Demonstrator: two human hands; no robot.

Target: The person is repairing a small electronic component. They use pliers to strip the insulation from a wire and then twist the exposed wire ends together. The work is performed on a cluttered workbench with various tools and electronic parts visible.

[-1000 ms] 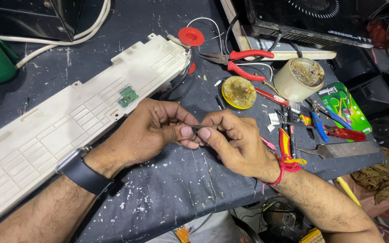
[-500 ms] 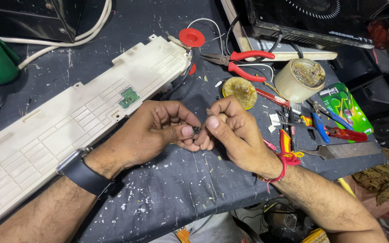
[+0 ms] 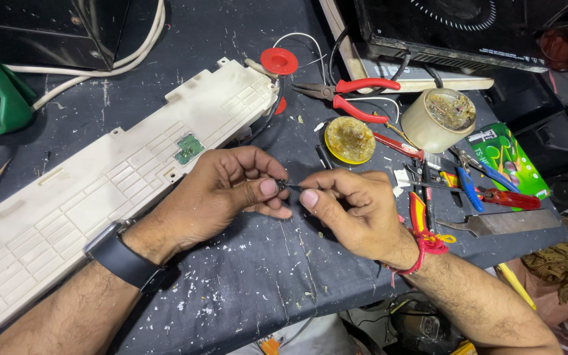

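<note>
At the centre of a paint-flecked dark workbench [image 3: 244, 289], a small dark part [image 3: 288, 187] is pinched between the thumb and fingertips of the left hand [image 3: 221, 190] and those of the right hand [image 3: 353, 210], both closed tight on it just above the cloth; what the part is cannot be made out. The left wrist carries a black watch [image 3: 123, 256], the right a red thread band [image 3: 422, 246]. Just behind the left hand lies a long off-white plastic panel [image 3: 100, 197] with a small green circuit board [image 3: 189, 148] set in it. Beyond the right hand sit a shallow round yellow tin [image 3: 350, 139] of brownish paste and a cream tub [image 3: 436, 119] holding a crusted, speckled mass. Red-handled pliers [image 3: 353, 95] lie behind them, a red disc [image 3: 279, 61] farther back, and a clutter of blue- and red-handled tools [image 3: 488, 190] and a metal blade [image 3: 507, 222] crowd the right side up to a green packet [image 3: 507, 158]. The bench's near edge runs just below the forearms; the open cloth lies in front of the hands, toward that edge
</note>
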